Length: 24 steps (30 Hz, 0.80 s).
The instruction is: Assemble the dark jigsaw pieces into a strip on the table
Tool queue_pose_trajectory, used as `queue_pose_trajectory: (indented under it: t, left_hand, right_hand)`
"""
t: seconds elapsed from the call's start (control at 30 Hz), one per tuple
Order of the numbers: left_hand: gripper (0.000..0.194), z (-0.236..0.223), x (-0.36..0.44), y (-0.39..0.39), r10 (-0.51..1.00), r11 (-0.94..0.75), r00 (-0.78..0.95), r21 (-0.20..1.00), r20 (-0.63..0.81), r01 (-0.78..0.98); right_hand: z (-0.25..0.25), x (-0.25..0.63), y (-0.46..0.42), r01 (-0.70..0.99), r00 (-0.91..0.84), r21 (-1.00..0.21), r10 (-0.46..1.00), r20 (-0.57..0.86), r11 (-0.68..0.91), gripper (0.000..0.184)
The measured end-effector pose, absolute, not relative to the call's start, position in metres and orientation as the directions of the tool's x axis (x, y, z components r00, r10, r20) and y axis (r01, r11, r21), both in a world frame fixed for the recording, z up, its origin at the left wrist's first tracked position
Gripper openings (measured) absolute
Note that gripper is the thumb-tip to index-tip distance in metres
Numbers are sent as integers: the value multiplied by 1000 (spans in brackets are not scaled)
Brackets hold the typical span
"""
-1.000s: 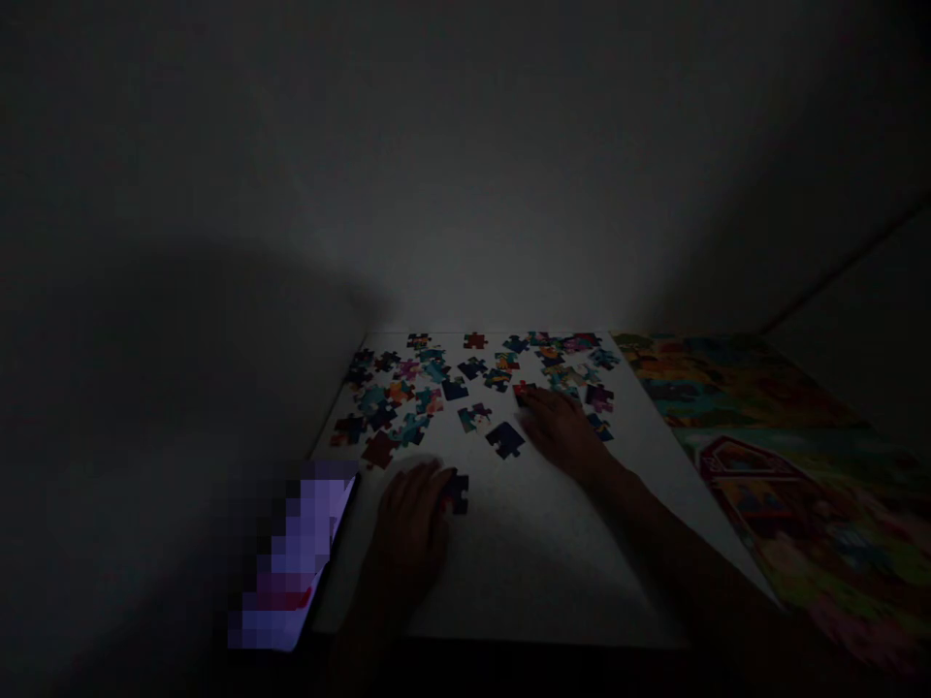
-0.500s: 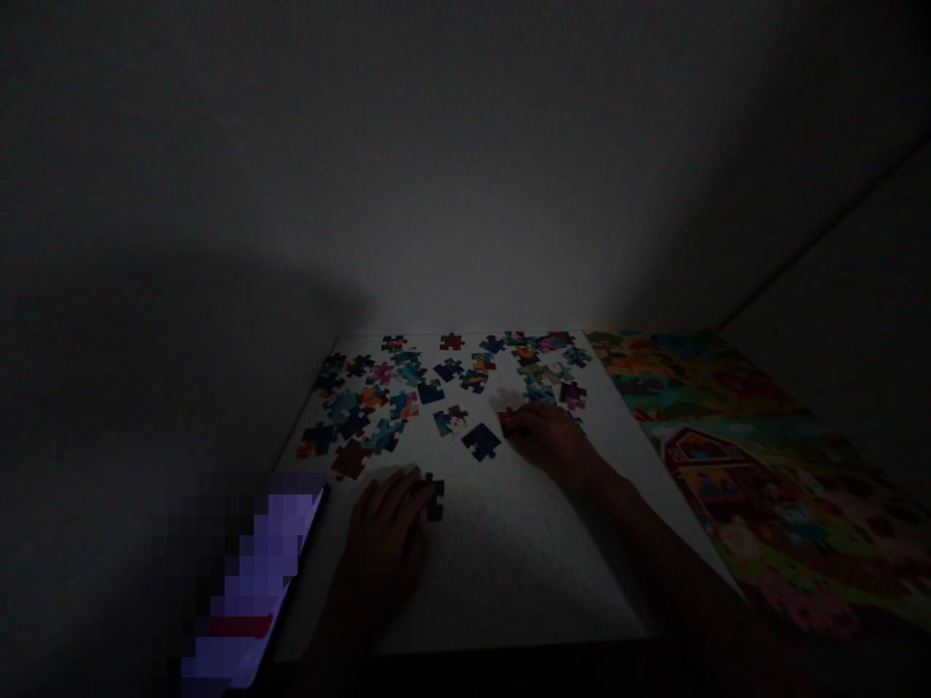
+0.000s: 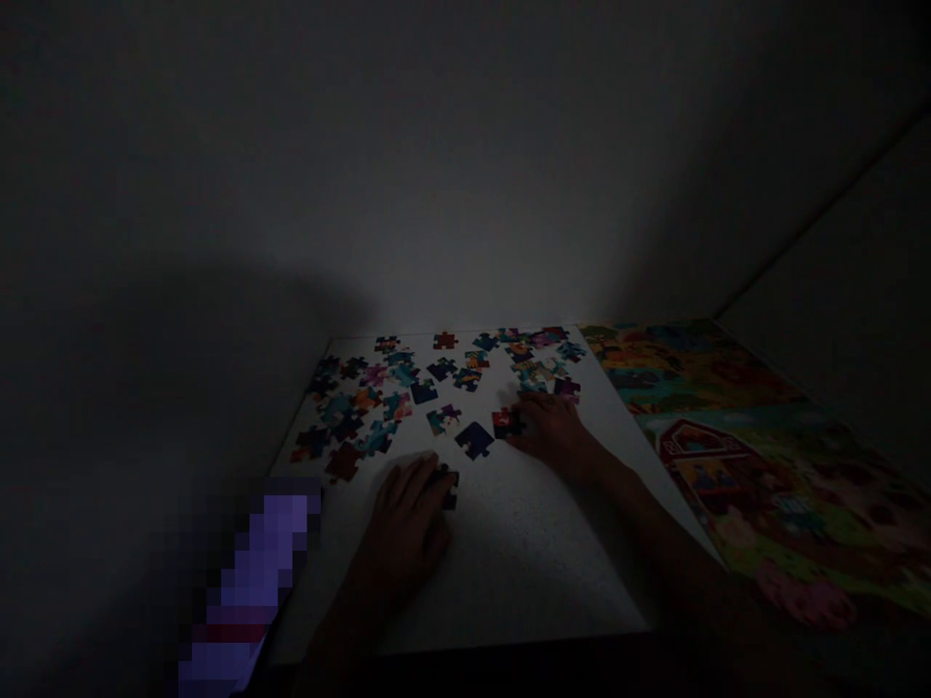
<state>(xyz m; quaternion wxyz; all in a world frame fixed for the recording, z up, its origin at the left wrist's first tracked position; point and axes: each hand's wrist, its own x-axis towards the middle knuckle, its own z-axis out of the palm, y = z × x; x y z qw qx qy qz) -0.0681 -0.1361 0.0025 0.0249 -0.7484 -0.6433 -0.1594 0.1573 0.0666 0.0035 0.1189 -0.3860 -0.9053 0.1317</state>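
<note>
Low on the white tabletop (image 3: 538,543), my left hand (image 3: 411,504) has its fingers bent over a dark puzzle piece (image 3: 452,490), whose right side sticks out past the fingertips. Farther up and to the right, my right hand (image 3: 549,429) grips a red and dark puzzle piece (image 3: 501,423) at its right edge. A dark blue puzzle piece (image 3: 475,440) lies between the two hands. Just beyond it rests a teal puzzle piece with a pale figure (image 3: 443,420). Dim light hides the finer detail of the fingers.
Several loose puzzle pieces (image 3: 341,407) spread across the left side, and more (image 3: 538,368) lie at the back right. Two picture puzzles, one with a red barn (image 3: 702,441), cover the right side. A lit, pixelated screen (image 3: 251,591) stands at left. A wall rises behind.
My left hand has slid right and slightly forward with the dark piece. My right hand has shifted a little, showing more of the red piece. The view has moved slightly.
</note>
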Motion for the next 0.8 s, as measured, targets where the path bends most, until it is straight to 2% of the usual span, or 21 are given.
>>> queue_pose_trajectory:
  t: [0.13,0.3,0.57,0.8]
  left_hand:
    - [44,5,-52,-116,959,-206,163,176,232,963]
    - [44,0,-44,-102,966,-175,136,170,219,970]
    - [49,-2,-47,-104,966,-124,73,194,248,973]
    - [48,-3,-81,-134,960,-172,119,196,254,965]
  right_hand:
    - [8,159,67,667,-668,-357,737,101,654,42]
    - [14,160,66,656,-677,-394,733,72,644,37]
    - [21,164,62,618,-728,-419,685,13,665,40]
    - [27,165,55,563,-777,-471,630,-22,679,42]
